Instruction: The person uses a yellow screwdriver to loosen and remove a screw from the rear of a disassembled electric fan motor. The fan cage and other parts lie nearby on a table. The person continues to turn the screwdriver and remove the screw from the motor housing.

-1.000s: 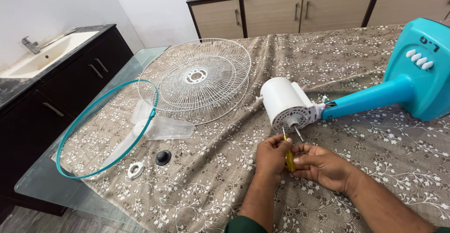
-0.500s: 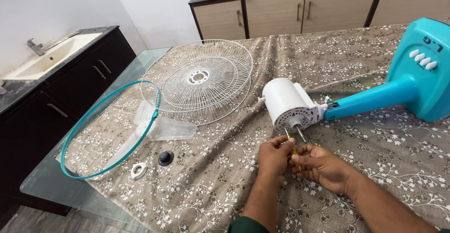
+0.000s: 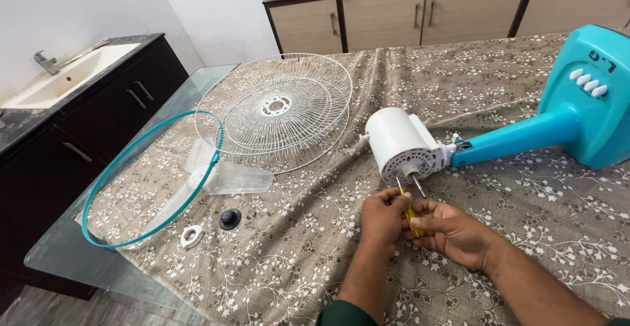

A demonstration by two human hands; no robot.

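Here both hands meet — left hand (image 3: pixel 382 218) and right hand (image 3: pixel 453 231) fingers pinching 1 yellow screwdriver (image 3: pixel 409 211) under the motor (image 3: pixel 401 145).

Most of the yellow screwdriver (image 3: pixel 411 218) is hidden between the left hand (image 3: pixel 382 218) and right hand (image 3: pixel 453 231); its tip at the white motor (image 3: pixel 401 145) is too small to make out. The right edge cuts off the blue fan base (image 3: pixel 590 96). The far cabinets (image 3: pixel 394 14) and the left sink (image 3: pixel 52 80) are cropped.
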